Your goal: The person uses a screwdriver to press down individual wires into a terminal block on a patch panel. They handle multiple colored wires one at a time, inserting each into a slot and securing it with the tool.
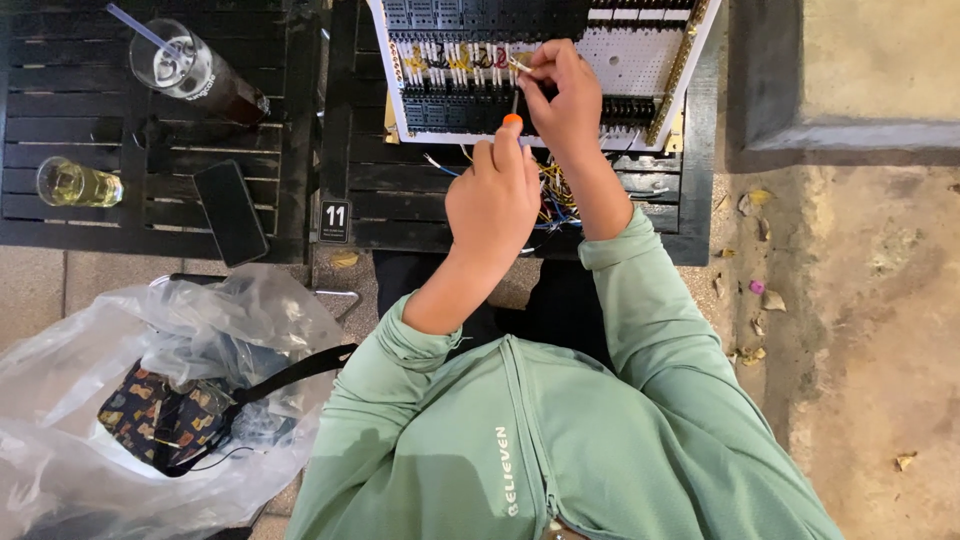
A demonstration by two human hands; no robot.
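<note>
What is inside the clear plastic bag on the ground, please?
Inside the bag lie a patterned pouch with a black strap; crumpled plastic hides anything beneath.

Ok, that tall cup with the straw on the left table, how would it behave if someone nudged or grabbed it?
The tall cup looks narrow for its height, so a nudge near the rim would probably tip it. It stands on a slatted table, which may make it wobble. It seems to hold a dark drink with ice, so likely weighty, maybe slippery if wet.
</note>
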